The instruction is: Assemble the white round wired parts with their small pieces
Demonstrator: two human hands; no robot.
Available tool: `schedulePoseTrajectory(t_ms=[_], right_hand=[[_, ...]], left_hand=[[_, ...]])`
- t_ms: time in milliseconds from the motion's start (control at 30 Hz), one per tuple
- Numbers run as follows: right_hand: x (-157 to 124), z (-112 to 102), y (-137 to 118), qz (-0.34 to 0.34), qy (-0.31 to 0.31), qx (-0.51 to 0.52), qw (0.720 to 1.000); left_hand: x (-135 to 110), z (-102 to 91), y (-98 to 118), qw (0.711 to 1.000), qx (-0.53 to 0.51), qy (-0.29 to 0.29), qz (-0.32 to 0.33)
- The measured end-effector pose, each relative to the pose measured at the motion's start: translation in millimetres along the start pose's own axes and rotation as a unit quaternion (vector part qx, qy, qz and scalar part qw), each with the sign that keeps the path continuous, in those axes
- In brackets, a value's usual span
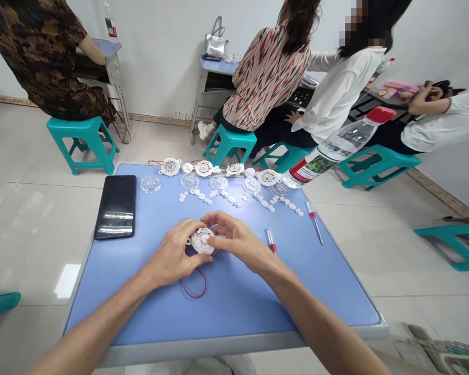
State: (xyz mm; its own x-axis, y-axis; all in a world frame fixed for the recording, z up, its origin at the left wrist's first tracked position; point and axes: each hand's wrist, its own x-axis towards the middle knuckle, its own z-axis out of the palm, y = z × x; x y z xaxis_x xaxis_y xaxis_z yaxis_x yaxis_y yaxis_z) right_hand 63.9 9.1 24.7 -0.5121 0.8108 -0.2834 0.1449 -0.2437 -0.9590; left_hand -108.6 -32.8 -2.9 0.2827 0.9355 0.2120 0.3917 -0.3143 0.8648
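Note:
A round white plastic mechanism (203, 241) with a side loop is held just above the blue table (234, 307). My left hand (179, 250) is closed around its left side, thumb along the near edge. The fingers of my right hand (234, 237) grip its far right side, and the thumb presses on its face. From under it a red cord (195, 297) loops onto the table. Past my hands lie several small white gears (231, 199), clear round covers (219, 183) and similar white mechanisms (204, 167).
A black phone (116, 207) lies at the table's left. Two screwdrivers, a near one (271, 240) and a far one (315, 223), lie at the right. A water bottle (332, 151) stands at the far right corner. Several people sit on teal stools (84, 138) beyond.

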Motion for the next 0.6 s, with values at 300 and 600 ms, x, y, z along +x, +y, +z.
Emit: schedulePoseTrajectory(t_ms=[300,600], right_hand=[[-0.3,-0.6,-1.6,0.007,-0.014,0.032,0.999],[-1.4,-4.1,3.5,-0.040,0.016,-0.032,0.999]], left_hand=[[0.7,-0.7,0.2,1.000,0.006,-0.002,0.002],[0.3,-0.6,2.3,1.000,0.001,0.002,-0.002]])
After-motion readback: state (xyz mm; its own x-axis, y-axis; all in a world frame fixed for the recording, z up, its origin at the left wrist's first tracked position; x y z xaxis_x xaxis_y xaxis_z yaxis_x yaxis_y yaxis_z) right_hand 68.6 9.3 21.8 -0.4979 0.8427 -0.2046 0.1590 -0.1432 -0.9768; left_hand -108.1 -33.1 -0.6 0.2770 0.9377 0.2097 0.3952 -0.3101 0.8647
